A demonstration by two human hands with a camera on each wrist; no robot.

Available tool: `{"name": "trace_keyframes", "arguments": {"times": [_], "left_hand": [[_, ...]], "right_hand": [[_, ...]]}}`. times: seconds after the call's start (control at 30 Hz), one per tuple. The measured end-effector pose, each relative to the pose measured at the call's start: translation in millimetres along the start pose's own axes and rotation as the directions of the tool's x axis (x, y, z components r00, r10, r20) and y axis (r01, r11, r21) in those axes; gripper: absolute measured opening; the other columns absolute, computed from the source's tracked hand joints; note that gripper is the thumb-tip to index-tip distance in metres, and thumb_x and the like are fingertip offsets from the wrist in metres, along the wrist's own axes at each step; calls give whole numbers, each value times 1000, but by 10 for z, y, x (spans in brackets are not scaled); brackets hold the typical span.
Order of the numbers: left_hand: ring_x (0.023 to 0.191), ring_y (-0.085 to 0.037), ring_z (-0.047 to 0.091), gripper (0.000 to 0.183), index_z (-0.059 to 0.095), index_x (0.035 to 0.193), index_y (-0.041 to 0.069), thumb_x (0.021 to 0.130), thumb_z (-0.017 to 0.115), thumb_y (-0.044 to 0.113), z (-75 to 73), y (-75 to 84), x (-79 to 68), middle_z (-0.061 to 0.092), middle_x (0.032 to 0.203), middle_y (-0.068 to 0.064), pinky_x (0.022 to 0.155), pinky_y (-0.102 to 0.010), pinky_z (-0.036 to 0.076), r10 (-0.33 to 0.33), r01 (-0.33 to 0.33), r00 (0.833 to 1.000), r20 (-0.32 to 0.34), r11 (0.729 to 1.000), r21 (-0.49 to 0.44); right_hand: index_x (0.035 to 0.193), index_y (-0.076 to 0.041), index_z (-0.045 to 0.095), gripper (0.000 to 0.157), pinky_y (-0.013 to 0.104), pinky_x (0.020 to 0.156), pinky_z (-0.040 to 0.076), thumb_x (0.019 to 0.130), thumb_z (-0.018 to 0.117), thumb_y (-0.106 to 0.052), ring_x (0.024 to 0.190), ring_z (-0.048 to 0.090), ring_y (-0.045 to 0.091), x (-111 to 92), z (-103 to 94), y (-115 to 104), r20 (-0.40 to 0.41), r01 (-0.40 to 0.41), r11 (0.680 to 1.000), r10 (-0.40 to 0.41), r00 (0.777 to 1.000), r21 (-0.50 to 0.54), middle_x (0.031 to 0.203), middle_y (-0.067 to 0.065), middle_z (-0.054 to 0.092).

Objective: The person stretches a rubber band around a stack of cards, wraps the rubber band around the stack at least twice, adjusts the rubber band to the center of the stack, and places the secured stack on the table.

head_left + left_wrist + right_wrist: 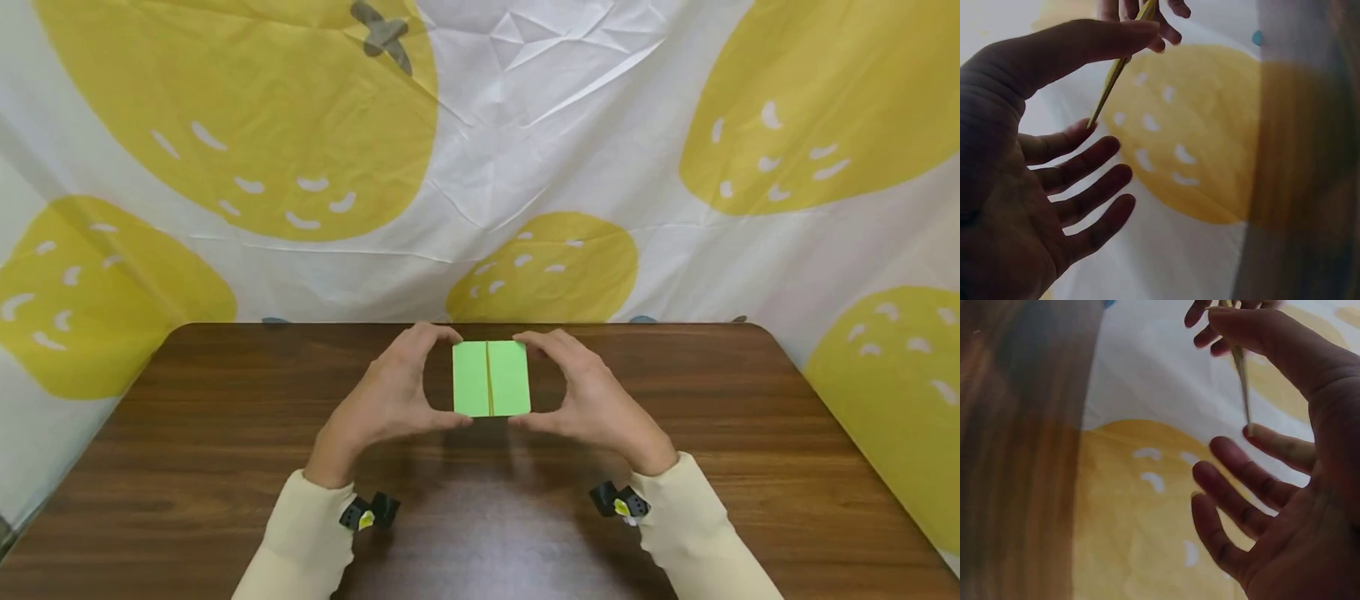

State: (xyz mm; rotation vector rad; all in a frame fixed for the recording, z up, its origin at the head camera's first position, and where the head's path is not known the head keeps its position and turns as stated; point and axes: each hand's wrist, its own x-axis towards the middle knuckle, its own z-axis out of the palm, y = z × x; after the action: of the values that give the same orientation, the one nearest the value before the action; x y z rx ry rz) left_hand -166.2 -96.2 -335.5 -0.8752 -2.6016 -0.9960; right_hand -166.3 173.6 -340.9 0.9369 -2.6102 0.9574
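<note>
A thin light-green square card or small pad [471, 379] is held up in front of me, its broad face toward the head camera. Around its middle runs a narrow yellowish-brown band [491, 379], seemingly a rubber band. My left hand [390, 387] pinches the left corners, thumb at the lower edge and index finger at the upper one. Mirroring it, my right hand [596, 396] pinches the right corners. Both wrist views catch the square [1109, 87] nearly edge-on, as a thin strip, with each hand's other fingers spread apart from it.
Below the hands lies a dark brown wooden table [210, 467]. A white cloth with large yellow fruit prints [555, 267] hangs behind its far edge and along the sides. Small black devices [618, 502] sit at both wrists by the cream sleeves.
</note>
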Motion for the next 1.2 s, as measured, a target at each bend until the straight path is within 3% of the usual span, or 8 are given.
{"name": "trace_keyframes", "arguments": {"times": [0.1, 0.23, 0.5, 0.6, 0.9, 1.2], "left_hand": [[121, -27, 54, 84, 56, 128, 9, 59, 100, 31, 101, -120, 8, 58, 122, -3, 96, -52, 49, -84, 84, 993, 88, 996, 1], [119, -28, 54, 83, 57, 129, 10, 62, 98, 38, 241, -266, 38, 58, 122, -4, 95, -52, 49, -168, 159, 967, 191, 985, 63], [115, -30, 53, 81, 61, 128, 9, 64, 96, 44, 459, -468, 154, 58, 121, -6, 100, -49, 45, -295, 242, 889, 350, 952, 189], [117, -30, 50, 80, 63, 126, 9, 62, 97, 44, 518, -519, 195, 57, 121, -5, 103, -51, 42, -321, 255, 869, 376, 943, 216], [120, -30, 47, 82, 63, 128, 8, 63, 97, 43, 553, -630, 359, 55, 123, -6, 106, -53, 38, -360, 286, 846, 393, 929, 236], [123, -34, 45, 82, 60, 134, 8, 67, 95, 42, 556, -708, 462, 53, 127, -10, 107, -56, 35, -372, 306, 850, 373, 925, 225]], "right_hand": [[143, -16, 54, 91, 48, 95, 49, 66, 97, -37, 114, 54, 21, -11, 99, 50, 60, -69, 994, 74, 995, -80, 118, -1, 57], [142, -14, 58, 91, 49, 88, 51, 64, 96, -41, 111, 55, 26, 4, 240, 161, 122, -137, 983, 151, 981, -119, 115, 4, 58], [133, -9, 64, 84, 45, 83, 47, 63, 96, -44, 103, 53, 25, 108, 477, 398, 259, -175, 968, 218, 941, -181, 113, 5, 59], [132, -8, 65, 82, 44, 82, 46, 64, 95, -45, 103, 50, 25, 148, 525, 438, 304, -184, 961, 242, 922, -206, 114, 6, 57], [135, -9, 63, 82, 50, 85, 46, 68, 94, -44, 107, 48, 28, 326, 532, 523, 345, -199, 945, 283, 895, -259, 117, 8, 55], [140, -10, 60, 84, 47, 84, 44, 70, 92, -43, 104, 46, 27, 456, 522, 599, 349, -231, 935, 318, 881, -270, 114, 9, 53]]}}
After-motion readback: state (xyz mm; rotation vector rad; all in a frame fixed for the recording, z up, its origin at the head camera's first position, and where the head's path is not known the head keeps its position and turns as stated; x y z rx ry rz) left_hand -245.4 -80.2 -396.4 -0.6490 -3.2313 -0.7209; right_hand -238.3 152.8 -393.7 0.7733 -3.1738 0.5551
